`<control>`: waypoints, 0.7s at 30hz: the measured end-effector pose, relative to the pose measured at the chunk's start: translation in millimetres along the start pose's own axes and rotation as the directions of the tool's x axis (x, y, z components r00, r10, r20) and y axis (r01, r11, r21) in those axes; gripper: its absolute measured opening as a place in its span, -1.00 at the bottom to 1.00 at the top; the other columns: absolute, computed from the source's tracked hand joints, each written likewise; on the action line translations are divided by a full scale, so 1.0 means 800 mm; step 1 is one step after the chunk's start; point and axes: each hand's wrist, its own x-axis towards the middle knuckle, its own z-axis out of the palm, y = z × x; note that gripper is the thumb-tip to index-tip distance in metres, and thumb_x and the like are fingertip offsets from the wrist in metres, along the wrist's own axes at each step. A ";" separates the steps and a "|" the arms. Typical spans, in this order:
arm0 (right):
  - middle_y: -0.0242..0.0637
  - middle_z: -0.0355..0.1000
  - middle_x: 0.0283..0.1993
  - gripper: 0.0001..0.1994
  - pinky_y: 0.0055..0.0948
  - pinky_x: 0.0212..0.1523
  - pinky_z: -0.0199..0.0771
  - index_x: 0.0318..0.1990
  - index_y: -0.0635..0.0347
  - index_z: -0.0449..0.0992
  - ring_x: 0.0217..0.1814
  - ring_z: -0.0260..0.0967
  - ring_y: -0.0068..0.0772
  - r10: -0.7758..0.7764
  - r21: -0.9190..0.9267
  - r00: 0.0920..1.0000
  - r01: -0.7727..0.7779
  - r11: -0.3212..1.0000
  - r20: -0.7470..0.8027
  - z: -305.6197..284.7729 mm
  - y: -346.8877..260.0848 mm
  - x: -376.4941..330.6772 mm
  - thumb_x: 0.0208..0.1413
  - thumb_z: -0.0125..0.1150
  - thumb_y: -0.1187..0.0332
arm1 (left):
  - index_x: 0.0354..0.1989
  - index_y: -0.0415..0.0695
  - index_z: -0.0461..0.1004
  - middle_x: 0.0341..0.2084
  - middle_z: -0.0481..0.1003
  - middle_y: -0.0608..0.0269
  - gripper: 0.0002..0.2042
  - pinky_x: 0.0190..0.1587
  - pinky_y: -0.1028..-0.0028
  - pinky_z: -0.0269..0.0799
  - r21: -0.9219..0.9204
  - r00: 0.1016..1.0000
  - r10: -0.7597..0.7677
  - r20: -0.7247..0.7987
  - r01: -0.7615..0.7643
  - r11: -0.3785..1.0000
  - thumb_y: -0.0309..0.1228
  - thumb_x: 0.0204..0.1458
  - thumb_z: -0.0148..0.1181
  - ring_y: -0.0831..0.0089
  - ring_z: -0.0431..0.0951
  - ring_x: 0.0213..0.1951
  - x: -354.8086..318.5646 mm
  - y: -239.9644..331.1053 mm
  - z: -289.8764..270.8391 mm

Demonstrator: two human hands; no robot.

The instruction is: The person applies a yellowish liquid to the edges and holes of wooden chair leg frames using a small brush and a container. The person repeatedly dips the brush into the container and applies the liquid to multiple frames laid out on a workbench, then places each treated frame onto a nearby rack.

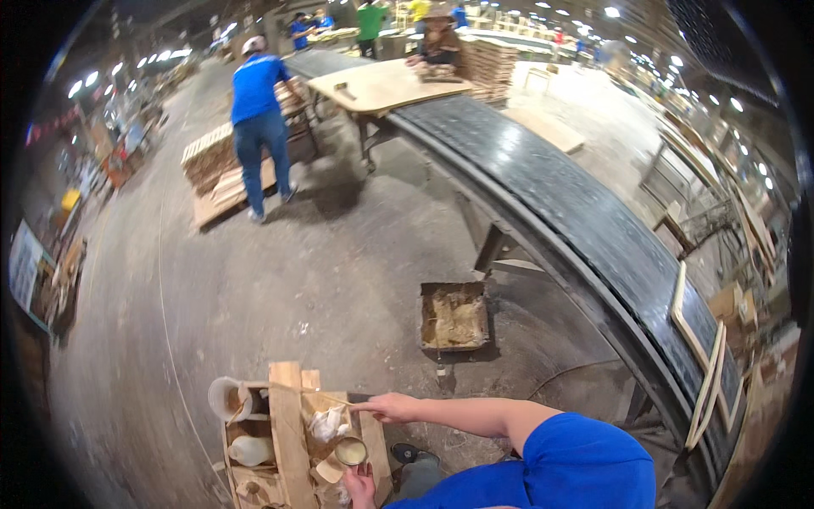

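Observation:
My left hand [360, 485] comes up from the lower edge with its fingers closed on the side of a small round can [350, 451] holding something pale. Above it, my right hand [388, 407] reaches leftward, its fingers pinched at the end of a thin light stick [326, 399]. A crumpled white cloth [328, 423] lies just left of that hand. Both hands are over a wooden box-like stand [292, 445] of planks. In its left compartments sit a whitish tub [227, 397] and a pale plastic bottle [252, 450].
A long dark conveyor [543, 191] curves down the right side, with thin wooden frame pieces [708, 382] on its near end. A grimy square tray [454, 316] lies on the floor. Ahead, a person in blue [259, 106] stands by stacked wood [212, 161] near a wooden panel [386, 87].

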 end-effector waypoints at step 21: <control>-0.40 0.42 -0.43 -0.77 -0.59 -0.47 0.35 -0.25 0.15 0.44 -0.46 0.34 -0.61 0.414 0.616 -0.864 0.164 0.770 -0.288 0.058 -0.249 -1.058 0.25 -0.07 0.22 | 0.09 0.05 0.31 0.03 0.37 0.31 -0.57 -0.01 0.26 0.36 0.746 0.267 -0.773 0.576 0.216 0.630 -0.02 0.16 -0.24 0.29 0.38 0.05 -0.288 -0.510 0.466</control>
